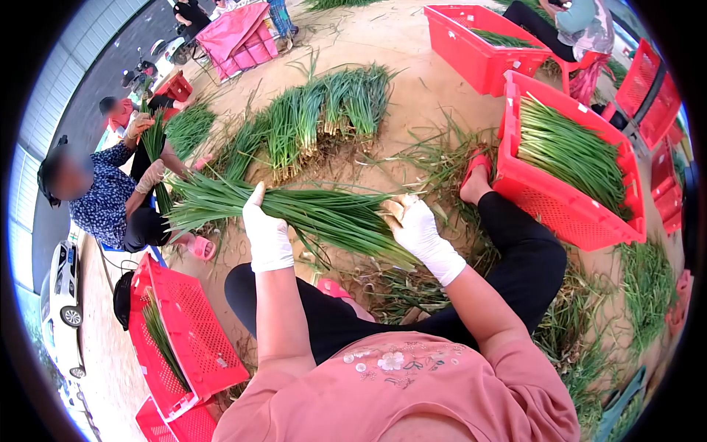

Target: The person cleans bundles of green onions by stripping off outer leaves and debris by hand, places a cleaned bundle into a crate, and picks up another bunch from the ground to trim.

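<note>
A long bunch of green stalks (324, 214) lies across both of my white-gloved hands, its leafy ends to the left and its paler ends to the right. My left hand (266, 232) is closed round the leafy part, thumb on top. Near the paler ends, my right hand (418, 228) grips the bunch, with some dry yellowish leaf bits at its fingers. Beyond my hands, several upright bundles of green stalks (324, 110) stand in a row on the sandy ground. Loose leaves and trimmings (405, 291) are scattered below, between my legs.
To the right is a red crate (582, 214) filled with green stalks, with another red crate (471, 55) behind it. A red crate (188, 324) stands at lower left. A co-worker (110, 191) at the left holds stalks; another person (582, 29) sits at upper right.
</note>
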Demonstrator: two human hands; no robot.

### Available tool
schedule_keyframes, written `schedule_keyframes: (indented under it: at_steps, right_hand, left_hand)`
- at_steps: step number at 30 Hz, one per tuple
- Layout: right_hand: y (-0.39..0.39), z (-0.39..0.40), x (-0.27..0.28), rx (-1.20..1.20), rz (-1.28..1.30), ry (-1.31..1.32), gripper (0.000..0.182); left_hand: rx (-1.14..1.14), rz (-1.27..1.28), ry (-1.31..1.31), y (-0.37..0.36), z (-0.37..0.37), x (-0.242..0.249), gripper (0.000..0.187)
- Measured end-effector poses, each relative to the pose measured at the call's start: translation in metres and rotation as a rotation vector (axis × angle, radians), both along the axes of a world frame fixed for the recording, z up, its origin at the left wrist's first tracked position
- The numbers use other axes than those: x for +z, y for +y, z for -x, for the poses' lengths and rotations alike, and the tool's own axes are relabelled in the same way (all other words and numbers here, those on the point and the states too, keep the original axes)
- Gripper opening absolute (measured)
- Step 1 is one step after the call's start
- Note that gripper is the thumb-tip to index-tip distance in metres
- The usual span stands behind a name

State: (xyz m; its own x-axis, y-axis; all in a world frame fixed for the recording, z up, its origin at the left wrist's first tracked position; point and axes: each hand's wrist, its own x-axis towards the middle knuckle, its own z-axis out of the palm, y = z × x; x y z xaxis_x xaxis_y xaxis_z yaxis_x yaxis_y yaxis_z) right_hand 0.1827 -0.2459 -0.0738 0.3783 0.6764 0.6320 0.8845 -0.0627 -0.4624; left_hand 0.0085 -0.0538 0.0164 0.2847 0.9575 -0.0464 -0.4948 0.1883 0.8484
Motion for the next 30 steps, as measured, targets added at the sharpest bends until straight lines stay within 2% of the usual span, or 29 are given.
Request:
schedule_keyframes:
  at_steps: [1,3,7,9,15,19,22,24,25,28,29,30]
  right_hand:
    - [-0.002,-0.001,0.0,0.012,-0.004,-0.013,0.016]
    - [-0.005,0.001,-0.002,0.023,0.03,0.073,0.02]
    - [-0.002,0.002,-0.016,0.009,0.093,0.062,0.026]
    - [-0.002,0.0,-0.019,0.072,0.133,0.132,0.028]
    - [-0.006,-0.005,-0.011,0.105,0.099,-0.091,0.024]
    - [-0.01,-0.001,-0.013,0.126,0.165,-0.072,0.022]
    - [-0.013,0.002,-0.013,0.094,0.181,-0.016,0.022]
    - [-0.013,0.003,-0.011,-0.009,0.03,-0.148,0.021]
    - [-0.014,0.0,-0.012,-0.006,0.031,-0.148,0.021]
    - [-0.031,-0.032,-0.034,-0.257,0.236,-0.144,0.024]
    - [-0.041,-0.052,-0.05,-0.327,0.272,-0.092,0.024]
    - [-0.055,-0.071,-0.057,-0.433,0.459,0.118,0.028]
  left_hand:
    - [0.001,-0.001,0.0,-0.002,0.001,-0.001,0.012]
    - [0.078,-0.251,0.239,-0.007,0.002,-0.003,0.014]
    - [0.079,-0.324,0.28,0.006,0.008,-0.017,0.015]
    - [-0.006,0.161,0.002,0.017,0.007,-0.015,0.013]
    - [-0.04,0.36,-0.018,0.018,0.003,-0.009,0.011]
    - [-0.091,0.279,0.001,0.022,0.004,-0.022,0.012]
    - [-0.019,0.321,0.015,0.023,0.003,-0.027,0.012]
    - [0.019,0.168,0.075,0.034,0.008,-0.042,0.014]
    - [0.022,0.169,0.074,0.04,0.011,-0.047,0.014]
    - [0.103,-0.037,0.12,0.055,0.026,-0.054,0.017]
    - [0.175,-0.412,0.516,0.04,0.031,-0.042,0.039]
    - [0.177,-0.413,0.54,0.042,0.034,-0.033,0.047]
